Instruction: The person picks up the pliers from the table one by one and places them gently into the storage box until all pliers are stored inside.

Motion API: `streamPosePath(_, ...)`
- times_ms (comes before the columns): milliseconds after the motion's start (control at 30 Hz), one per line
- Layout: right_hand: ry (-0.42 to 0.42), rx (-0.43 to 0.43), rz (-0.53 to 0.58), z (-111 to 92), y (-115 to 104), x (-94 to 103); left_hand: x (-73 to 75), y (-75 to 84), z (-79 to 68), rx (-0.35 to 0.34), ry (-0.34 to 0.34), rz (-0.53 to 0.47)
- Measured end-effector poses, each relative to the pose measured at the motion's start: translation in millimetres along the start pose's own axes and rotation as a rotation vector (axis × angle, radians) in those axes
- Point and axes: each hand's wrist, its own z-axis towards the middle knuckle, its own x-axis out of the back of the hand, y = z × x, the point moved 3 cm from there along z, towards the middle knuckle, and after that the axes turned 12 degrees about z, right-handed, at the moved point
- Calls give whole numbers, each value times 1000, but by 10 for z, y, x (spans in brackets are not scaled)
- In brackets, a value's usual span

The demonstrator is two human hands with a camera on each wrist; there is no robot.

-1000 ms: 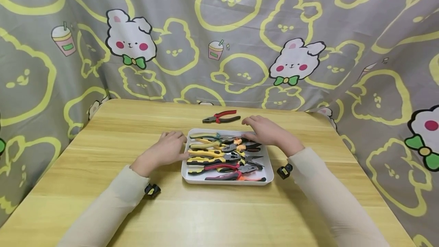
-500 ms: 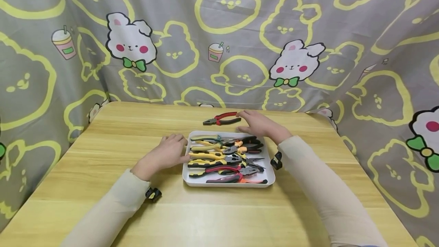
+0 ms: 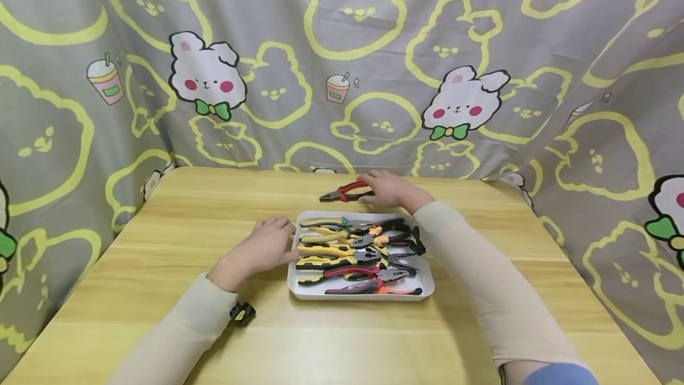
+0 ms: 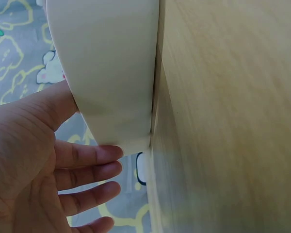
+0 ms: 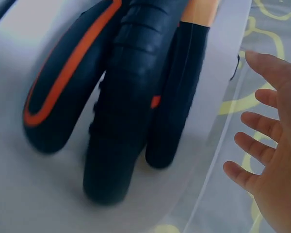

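My left hand (image 3: 265, 246) is at the left side of a white plastic tray (image 3: 369, 297) full of pliers. In the left wrist view, the thumb passes over the rim of the tray's wall (image 4: 111, 63), its tip hidden, and the index fingertip touches the outside; the other fingers are loosely extended. Behind the tray, a pair of combination pliers (image 3: 331, 196) with red and black handles lies on the table, jaws pointing left. My right hand (image 3: 390, 188) is over its handle ends. In the right wrist view its fingers are spread, with the pliers out of sight.
Several pliers with yellow-and-black (image 3: 323, 250), red (image 3: 357, 268) and orange-and-black handles lie in the tray. My right forearm (image 3: 481, 266) passes beside the tray's right edge. A patterned grey curtain (image 3: 299, 76) hangs around the wooden table (image 3: 342, 340).
My right hand has moved left and away from me, from above the tray's far right corner to the handles of the lone pliers. My left hand has stayed at the tray's side.
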Motion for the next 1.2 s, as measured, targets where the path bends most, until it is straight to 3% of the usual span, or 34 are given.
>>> streamPosePath(300, -39, 24, 5, 237, -3, -120, -21, -19, -37, 8, -7, 17)
streamPosePath(533, -94, -7, -42, 392, 75, -144, -21, 12, 1, 9, -4, 9)
streamPosePath(700, -160, 12, -28, 451, 27, -196, -31, 26, -23, 2, 1, 13)
streamPosePath(900, -226, -22, -34, 502, -56, -216, -20, 18, -26, -3, 19, 22)
streamPosePath(1200, -254, -39, -85, 558, -93, -164, -28, -4, 0, -15, 28, 20)
